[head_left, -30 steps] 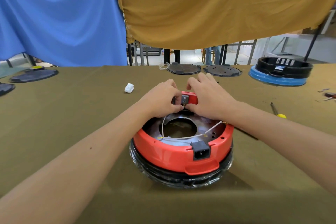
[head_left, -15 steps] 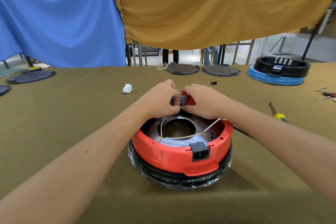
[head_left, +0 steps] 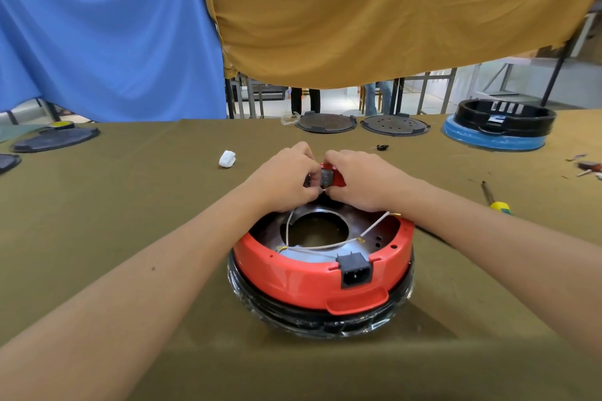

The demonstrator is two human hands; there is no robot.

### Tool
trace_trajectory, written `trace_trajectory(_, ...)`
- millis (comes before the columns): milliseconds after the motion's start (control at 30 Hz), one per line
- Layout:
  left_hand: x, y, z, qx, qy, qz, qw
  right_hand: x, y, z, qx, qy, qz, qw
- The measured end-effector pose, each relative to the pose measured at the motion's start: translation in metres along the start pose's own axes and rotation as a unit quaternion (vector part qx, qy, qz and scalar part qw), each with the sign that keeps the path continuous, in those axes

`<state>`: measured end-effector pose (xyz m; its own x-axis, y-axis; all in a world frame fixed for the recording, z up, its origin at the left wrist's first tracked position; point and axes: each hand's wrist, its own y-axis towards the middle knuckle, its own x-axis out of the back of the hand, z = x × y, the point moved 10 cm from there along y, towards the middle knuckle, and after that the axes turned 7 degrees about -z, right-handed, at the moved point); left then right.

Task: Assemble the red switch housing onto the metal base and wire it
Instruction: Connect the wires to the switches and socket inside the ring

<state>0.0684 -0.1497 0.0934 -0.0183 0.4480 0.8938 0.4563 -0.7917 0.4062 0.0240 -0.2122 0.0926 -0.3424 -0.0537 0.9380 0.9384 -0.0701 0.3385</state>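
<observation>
Red switch housing (head_left: 338, 176): small red plastic piece at the far rim of the round appliance, pinched between both my hands.
Left hand (head_left: 286, 179): fingers curled onto the dark switch block (head_left: 326, 178) at the housing's left end.
Right hand (head_left: 361, 180): fingers curled over the housing's top and right side; fingertips hidden beneath.
Handling, judged: light, rigid plastic, likely with snap tabs that could crack if forced; I would take it by its short ends and press squarely, not twist.
White wires (head_left: 325, 246): thin and limp, looping just below my fingers across the metal base (head_left: 371, 231); one free end points toward my right wrist. Judged easy to snag or pinch under the housing.
Red shell (head_left: 312, 280): ring nearer to me than my fingers, with a black power socket (head_left: 354, 273) on its near face; a black lower ring sits under it, seemingly film-wrapped.
Table (head_left: 130, 205): olive cloth, soft, some grip.
Right of my hands: yellow-handled screwdriver (head_left: 495, 200).
Left of my hands: white lump (head_left: 227, 158).
Beyond my fingers: dark round plates (head_left: 394, 124), a black-and-blue unit (head_left: 498, 130), blue and ochre hanging cloths.
</observation>
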Motion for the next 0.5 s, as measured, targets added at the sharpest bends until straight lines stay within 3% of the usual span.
trace_trajectory(500,0.001,-0.0004,0.001,-0.003,-0.001,-0.002,1.0,-0.0009,0.0011,-0.0015,0.003,0.011,-0.005,1.0)
